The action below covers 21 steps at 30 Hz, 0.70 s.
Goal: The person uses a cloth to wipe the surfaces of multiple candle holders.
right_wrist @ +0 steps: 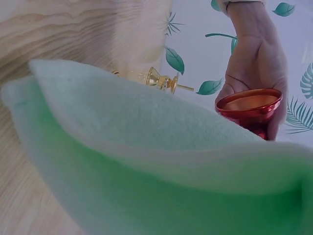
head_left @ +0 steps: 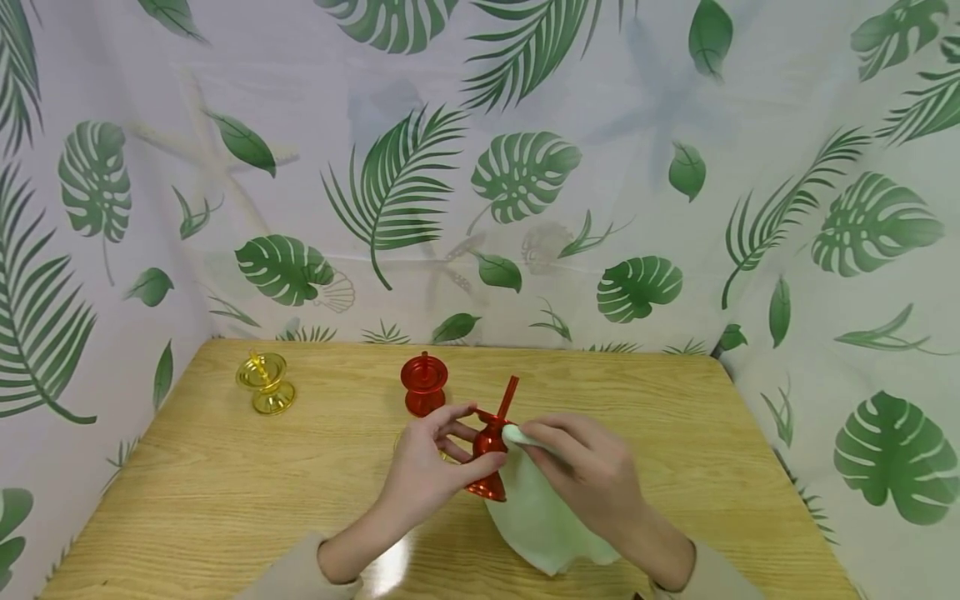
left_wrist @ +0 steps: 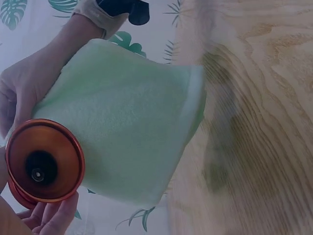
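Observation:
My left hand (head_left: 423, 467) grips a shiny red candle holder (head_left: 489, 485) round its middle, thumb on the near side, its thin spike tilted up and to the right. My right hand (head_left: 592, 467) pinches a pale green cloth (head_left: 536, 521), with a bunched end right at the holder just under its dish. The rest of the cloth hangs below the right hand. In the left wrist view the hollow underside of the red holder (left_wrist: 63, 147) faces the camera, the cloth (left_wrist: 127, 112) spread behind it. The right wrist view has the cloth (right_wrist: 142, 117) covering much of the holder (right_wrist: 247, 117).
Another red candle holder (head_left: 424, 377) stands at the back of the wooden table (head_left: 337, 467), beyond my left hand. A gold candle holder (head_left: 270, 387) stands at the far left. Something gold shows partly behind the left hand's fingers. Leaf-patterned fabric (head_left: 525, 283) encloses the table's back and sides.

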Each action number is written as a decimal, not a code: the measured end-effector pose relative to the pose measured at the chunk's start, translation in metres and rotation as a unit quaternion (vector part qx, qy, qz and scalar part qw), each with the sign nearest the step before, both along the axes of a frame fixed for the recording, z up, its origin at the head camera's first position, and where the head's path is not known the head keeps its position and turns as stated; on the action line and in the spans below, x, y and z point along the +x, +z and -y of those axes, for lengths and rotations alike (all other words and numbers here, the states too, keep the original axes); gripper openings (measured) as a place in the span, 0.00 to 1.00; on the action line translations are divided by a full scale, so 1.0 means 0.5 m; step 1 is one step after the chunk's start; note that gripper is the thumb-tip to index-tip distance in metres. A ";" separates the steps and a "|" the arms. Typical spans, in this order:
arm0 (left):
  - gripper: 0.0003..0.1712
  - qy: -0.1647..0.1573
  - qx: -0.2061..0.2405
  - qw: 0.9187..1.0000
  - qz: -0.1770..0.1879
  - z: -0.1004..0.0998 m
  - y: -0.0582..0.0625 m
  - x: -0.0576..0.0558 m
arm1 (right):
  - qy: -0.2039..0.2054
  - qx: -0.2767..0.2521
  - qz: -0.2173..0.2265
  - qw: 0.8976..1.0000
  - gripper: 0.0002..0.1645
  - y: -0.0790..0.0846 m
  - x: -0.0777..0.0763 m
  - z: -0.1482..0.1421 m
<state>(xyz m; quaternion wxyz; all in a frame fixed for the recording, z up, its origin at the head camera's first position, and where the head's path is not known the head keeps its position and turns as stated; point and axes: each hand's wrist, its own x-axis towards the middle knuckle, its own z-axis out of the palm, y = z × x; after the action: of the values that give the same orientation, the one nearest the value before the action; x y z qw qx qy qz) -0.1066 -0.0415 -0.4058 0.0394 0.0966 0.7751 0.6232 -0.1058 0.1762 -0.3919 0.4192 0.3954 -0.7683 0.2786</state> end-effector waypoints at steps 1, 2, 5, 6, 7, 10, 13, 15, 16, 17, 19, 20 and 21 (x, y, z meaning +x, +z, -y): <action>0.38 0.004 -0.010 1.000 -0.006 -0.001 0.000 0.001 | -0.003 0.008 0.005 1.000 0.20 0.001 0.000 0.003; 0.39 0.008 -0.022 1.000 -0.012 -0.002 0.000 0.002 | -0.005 0.016 0.010 1.000 0.20 0.003 -0.001 0.005; 0.40 0.016 -0.055 0.998 -0.026 -0.005 -0.001 0.005 | -0.008 0.042 0.022 0.999 0.15 0.006 -0.004 0.014; 0.40 0.018 -0.062 0.998 -0.028 -0.006 -0.002 0.005 | -0.008 0.048 0.025 0.998 0.11 0.007 -0.004 0.016; 0.40 0.021 -0.067 0.997 -0.029 -0.006 -0.003 0.005 | -0.008 0.054 0.028 0.998 0.08 0.008 -0.005 0.018; 0.40 0.028 -0.067 0.997 -0.027 -0.006 -0.005 0.003 | -0.009 0.058 0.033 0.998 0.06 0.009 -0.006 0.021; 0.39 0.030 -0.054 0.998 -0.018 -0.003 -0.007 0.002 | -0.010 0.050 0.037 0.998 0.09 0.007 -0.004 0.018; 0.39 0.027 -0.041 0.999 -0.009 -0.001 -0.006 0.001 | -0.010 0.043 0.035 0.998 0.16 0.004 -0.003 0.015; 0.39 0.026 -0.034 0.999 -0.004 0.000 -0.006 0.001 | -0.011 0.040 0.036 0.998 0.19 0.002 -0.002 0.013; 0.39 0.025 -0.027 0.999 0.002 0.001 -0.006 0.000 | -0.012 0.037 0.035 0.999 0.20 0.000 -0.002 0.011; 0.39 0.023 -0.013 1.000 0.013 0.002 -0.004 0.000 | -0.017 0.035 0.035 0.999 0.22 -0.004 -0.001 0.006; 0.38 0.021 -0.005 1.000 0.020 0.002 -0.004 -0.001 | -0.020 0.034 0.036 0.999 0.23 -0.006 -0.001 0.003; 0.38 0.021 0.001 0.999 0.026 0.003 -0.003 -0.001 | -0.021 0.032 0.037 0.999 0.23 -0.009 -0.001 0.000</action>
<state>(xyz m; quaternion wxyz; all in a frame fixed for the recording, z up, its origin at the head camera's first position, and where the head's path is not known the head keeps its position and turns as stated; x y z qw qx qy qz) -0.1073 -0.0429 -0.4071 0.0467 0.0643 0.7747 0.6273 -0.1065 0.1761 -0.3965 0.3832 0.3819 -0.8001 0.2590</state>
